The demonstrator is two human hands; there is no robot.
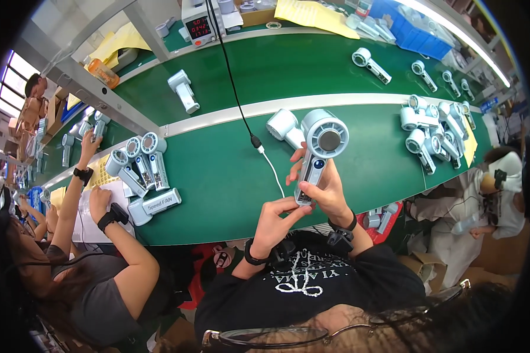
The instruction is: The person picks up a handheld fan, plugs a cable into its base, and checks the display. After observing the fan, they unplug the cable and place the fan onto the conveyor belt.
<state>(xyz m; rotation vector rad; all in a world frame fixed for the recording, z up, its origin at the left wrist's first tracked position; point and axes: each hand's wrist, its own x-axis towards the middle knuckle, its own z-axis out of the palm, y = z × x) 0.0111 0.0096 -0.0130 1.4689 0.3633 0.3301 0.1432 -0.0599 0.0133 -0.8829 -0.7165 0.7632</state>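
Note:
A pale blue handheld fan (325, 136) is upright before me, its round head on top and a dark open strip along the handle. My right hand (328, 191) is closed round the handle, thumb across its front. At the handle's lower end, my left hand (275, 222) pinches with thumb and forefinger. A thin white cable (272, 167), hanging from a black cord (232, 82), runs down behind those fingers; its plug is hidden. Just behind the held fan, another handheld fan (284, 126) lies on the green bench (218, 176).
At right lies a heap of fans (436, 132); at left, several fans (138, 159) lie near a co-worker's arm (123, 235). A metal rail (218, 115) crosses behind the held fan. Beyond it are single fans (184, 91) and a power supply (199, 26). A red crate (388, 226) sits below the edge.

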